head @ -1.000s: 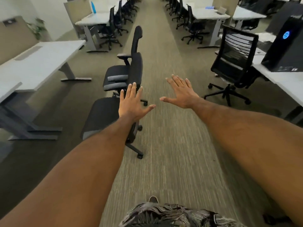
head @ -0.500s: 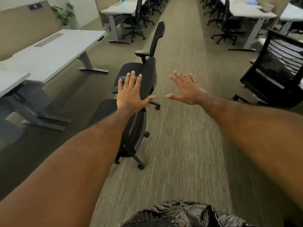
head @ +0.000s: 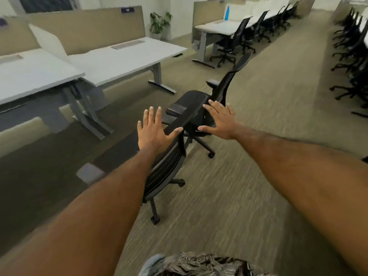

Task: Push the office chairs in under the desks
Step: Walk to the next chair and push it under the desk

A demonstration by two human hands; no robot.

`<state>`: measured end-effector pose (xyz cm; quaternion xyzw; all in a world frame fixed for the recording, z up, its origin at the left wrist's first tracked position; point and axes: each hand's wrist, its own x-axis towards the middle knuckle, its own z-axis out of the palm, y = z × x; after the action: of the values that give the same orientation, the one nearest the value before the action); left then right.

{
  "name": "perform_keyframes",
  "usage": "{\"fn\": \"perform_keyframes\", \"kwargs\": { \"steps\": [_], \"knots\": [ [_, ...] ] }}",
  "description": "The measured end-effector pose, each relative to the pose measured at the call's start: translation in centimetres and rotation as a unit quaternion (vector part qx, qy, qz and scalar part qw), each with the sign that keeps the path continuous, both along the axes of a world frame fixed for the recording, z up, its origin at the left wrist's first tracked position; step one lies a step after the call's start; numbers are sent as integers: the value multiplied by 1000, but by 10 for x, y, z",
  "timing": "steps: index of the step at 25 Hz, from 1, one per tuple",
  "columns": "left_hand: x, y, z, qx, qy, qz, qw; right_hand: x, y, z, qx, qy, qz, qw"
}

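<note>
While both hands are held open with fingers spread, the left hand (head: 153, 132) is seen at the top edge of the near chair's backrest (head: 175, 140), thumb apparently touching it; the right hand (head: 220, 120) hovers just past that edge. Nothing is gripped. Easy rolling on castors is expected, with swivel likely; the stiff top rail is judged the best hold. Left of the hands lies the desk (head: 123, 56). Compared with half a second earlier, the view is turned toward the desks, and the hands are brought closer to the backrest
</note>
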<state>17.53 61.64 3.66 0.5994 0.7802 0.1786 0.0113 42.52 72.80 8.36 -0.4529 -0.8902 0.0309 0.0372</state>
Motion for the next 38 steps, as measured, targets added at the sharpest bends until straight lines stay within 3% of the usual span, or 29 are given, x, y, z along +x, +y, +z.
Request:
{"fn": "perform_keyframes", "kwargs": {
  "steps": [3,6,12,16,23,27,38],
  "knots": [
    [22,-2,-11,-68,73,7,995,-20,32,3,-14,15,57,998],
    [17,10,-9,-76,119,28,990,-49,68,4,5,34,108,994],
    [9,36,-11,-94,84,47,991,-76,122,-16,-21,7,159,987],
    [4,35,-8,-102,5,142,985,-91,146,-35,-60,-10,165,984],
    [-19,18,-7,-157,39,245,956,-143,191,-39,-15,-60,307,950],
    [-24,14,-2,-180,87,273,941,-165,198,-40,37,-20,378,925],
    [-45,23,5,-178,91,320,926,-228,215,-34,42,-14,441,896]
  ]
}}
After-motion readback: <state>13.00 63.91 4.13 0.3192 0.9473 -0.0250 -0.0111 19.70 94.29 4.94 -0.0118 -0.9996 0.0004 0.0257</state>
